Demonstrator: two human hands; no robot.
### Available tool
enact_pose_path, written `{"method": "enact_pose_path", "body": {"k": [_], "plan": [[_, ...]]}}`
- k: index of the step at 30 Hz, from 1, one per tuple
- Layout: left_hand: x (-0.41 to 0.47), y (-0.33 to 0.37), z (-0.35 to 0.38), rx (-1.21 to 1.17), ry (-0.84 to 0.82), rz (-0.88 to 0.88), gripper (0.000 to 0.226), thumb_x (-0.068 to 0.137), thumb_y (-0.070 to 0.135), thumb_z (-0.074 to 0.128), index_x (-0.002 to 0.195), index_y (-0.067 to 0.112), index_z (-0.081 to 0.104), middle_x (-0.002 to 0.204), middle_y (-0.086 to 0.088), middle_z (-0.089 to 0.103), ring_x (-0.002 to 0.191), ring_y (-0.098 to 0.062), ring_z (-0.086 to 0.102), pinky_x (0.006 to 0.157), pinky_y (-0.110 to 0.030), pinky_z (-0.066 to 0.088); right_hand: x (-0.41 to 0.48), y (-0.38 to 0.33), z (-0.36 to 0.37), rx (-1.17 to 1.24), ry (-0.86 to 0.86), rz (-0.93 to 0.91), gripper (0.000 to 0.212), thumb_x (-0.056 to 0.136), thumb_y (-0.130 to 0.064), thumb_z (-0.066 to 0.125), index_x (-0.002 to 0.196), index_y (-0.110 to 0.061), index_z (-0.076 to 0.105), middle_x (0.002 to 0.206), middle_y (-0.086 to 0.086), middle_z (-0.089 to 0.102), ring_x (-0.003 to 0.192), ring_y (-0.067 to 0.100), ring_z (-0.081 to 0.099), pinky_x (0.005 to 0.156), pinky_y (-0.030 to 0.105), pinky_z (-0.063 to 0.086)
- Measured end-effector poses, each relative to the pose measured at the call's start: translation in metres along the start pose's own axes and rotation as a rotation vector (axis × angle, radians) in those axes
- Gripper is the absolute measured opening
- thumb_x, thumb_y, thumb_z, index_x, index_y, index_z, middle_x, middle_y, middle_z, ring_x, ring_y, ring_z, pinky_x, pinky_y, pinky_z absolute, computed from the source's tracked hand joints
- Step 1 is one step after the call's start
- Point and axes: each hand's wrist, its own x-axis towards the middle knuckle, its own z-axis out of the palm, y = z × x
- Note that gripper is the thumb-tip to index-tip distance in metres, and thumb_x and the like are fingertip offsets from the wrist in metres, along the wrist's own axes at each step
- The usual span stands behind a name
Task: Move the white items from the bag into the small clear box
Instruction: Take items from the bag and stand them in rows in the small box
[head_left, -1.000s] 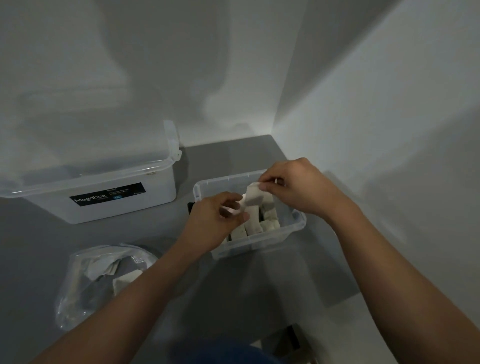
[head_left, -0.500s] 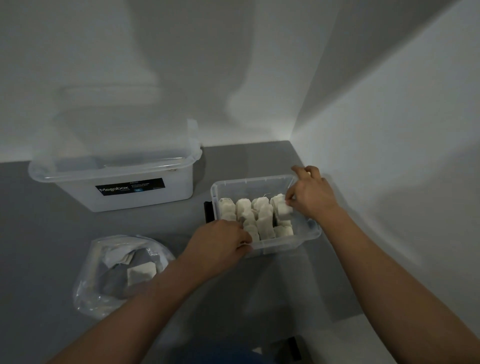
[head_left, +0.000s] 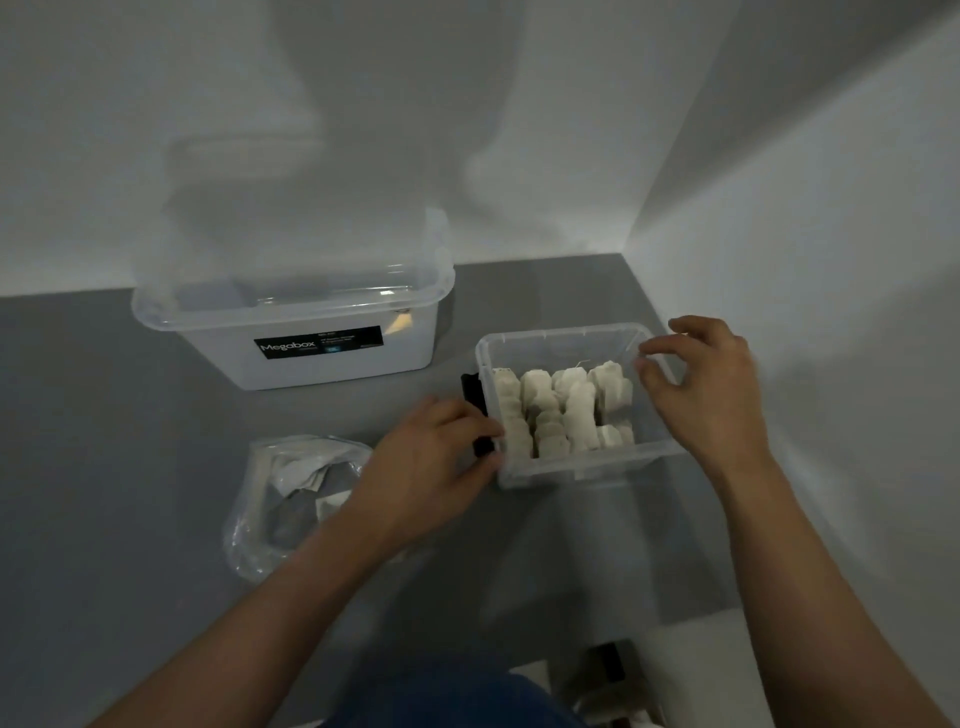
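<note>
- White items (head_left: 563, 410) stand packed in close rows inside the small clear box (head_left: 587, 470), which sits on the grey surface (head_left: 130, 415) near the corner of the walls.
- My left hand (head_left: 431, 462) is at the box's left end, its fingers curled round that end at the black clip (head_left: 470, 389). The nearest row of white items is just beyond the wall it holds.
- My right hand (head_left: 701, 384) hovers over the box's right rim with its fingers loosely bent and spread, holding nothing. Its fingertips are just beside the rightmost white items but not touching them.
- More white pieces lie in the clear plastic bag (head_left: 291, 499), crumpled on the surface to the left of my left forearm, apart from the small box.
- A larger lidded box (head_left: 311, 364) with a black label stands behind the bag, left of the small one.
</note>
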Motion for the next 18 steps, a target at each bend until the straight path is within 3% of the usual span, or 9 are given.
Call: {"method": "enact_pose_path", "body": {"k": [3,5,8,10,12,14,17,18], "plan": [[-0.033,-0.04,-0.024,0.035,0.153,-0.106,0.026,0.09,0.04,0.064,0.105,0.023,0.076,0.102,0.003,0.066,0.094,-0.018,0.054,0.078,-0.025,0.043,-0.045,-0.057,-0.004,0.276,0.035,0.052,0.01,0.09,-0.02,0.075,0.099,-0.024,0.077,0.11,-0.007,0.065,0.092,0.008,0.065,0.076,0.01,0.046],[-0.057,-0.067,-0.038,0.101,0.213,-0.18,0.025,0.088,0.038,0.066,0.102,0.02,0.077,0.104,0.0,0.064,0.096,-0.022,0.052,0.078,-0.027,0.041,-0.075,-0.097,0.012,0.405,-0.024,0.025,0.008,0.091,-0.019,0.075,0.099,-0.023,0.076,0.102,-0.01,0.067,0.081,0.006,0.066,0.071,0.009,0.048],[-0.092,-0.097,-0.053,0.179,0.275,-0.26,0.017,0.085,0.029,0.081,0.097,0.018,0.079,0.103,-0.003,0.063,0.096,-0.025,0.052,0.073,-0.031,0.045,-0.116,-0.153,0.054,0.513,-0.201,-0.087,0.011,0.092,-0.016,0.074,0.102,-0.018,0.078,0.098,-0.01,0.07,0.087,0.004,0.068,0.079,0.012,0.052],[-0.11,-0.111,-0.057,0.23,0.266,-0.159,0.011,0.084,0.023,0.083,0.091,0.015,0.079,0.095,-0.005,0.064,0.088,-0.027,0.054,0.066,-0.036,0.048,-0.136,-0.181,0.087,0.527,-0.326,-0.164,0.013,0.092,-0.015,0.074,0.103,-0.017,0.078,0.097,-0.007,0.073,0.086,0.003,0.068,0.081,0.011,0.052],[-0.123,-0.125,-0.054,0.255,0.182,0.072,0.009,0.091,0.022,0.074,0.091,0.014,0.079,0.087,-0.005,0.067,0.077,-0.029,0.056,0.062,-0.04,0.049,-0.147,-0.201,0.121,0.417,-0.486,-0.219,0.013,0.093,-0.017,0.069,0.102,-0.02,0.078,0.093,-0.005,0.075,0.082,0.006,0.067,0.08,0.015,0.052],[-0.129,-0.135,-0.049,0.339,0.02,0.207,0.017,0.096,0.027,0.065,0.092,0.021,0.08,0.083,0.001,0.07,0.073,-0.027,0.056,0.06,-0.037,0.045,-0.153,-0.209,0.154,0.147,-0.645,-0.281,0.018,0.094,-0.019,0.06,0.098,-0.022,0.077,0.09,0.002,0.074,0.082,0.018,0.068,0.077,0.032,0.054],[-0.13,-0.15,-0.047,0.54,-0.181,0.095,0.004,0.073,0.028,0.079,0.076,0.025,0.077,0.075,0.008,0.07,0.074,-0.026,0.056,0.061,-0.031,0.039,-0.153,-0.204,0.18,-0.168,-0.69,-0.278,0.024,0.094,-0.022,0.054,0.105,-0.025,0.075,0.105,0.005,0.072,0.095,0.031,0.069,0.08,0.039,0.055],[-0.129,-0.155,-0.048,0.559,-0.227,0.037,0.011,0.066,0.025,0.084,0.074,0.025,0.077,0.072,0.008,0.07,0.074,-0.027,0.057,0.061,-0.031,0.041,-0.152,-0.201,0.185,-0.206,-0.68,-0.249,0.025,0.096,-0.021,0.054,0.111,-0.024,0.073,0.113,0.005,0.069,0.1,0.032,0.068,0.082,0.04,0.055]]}}
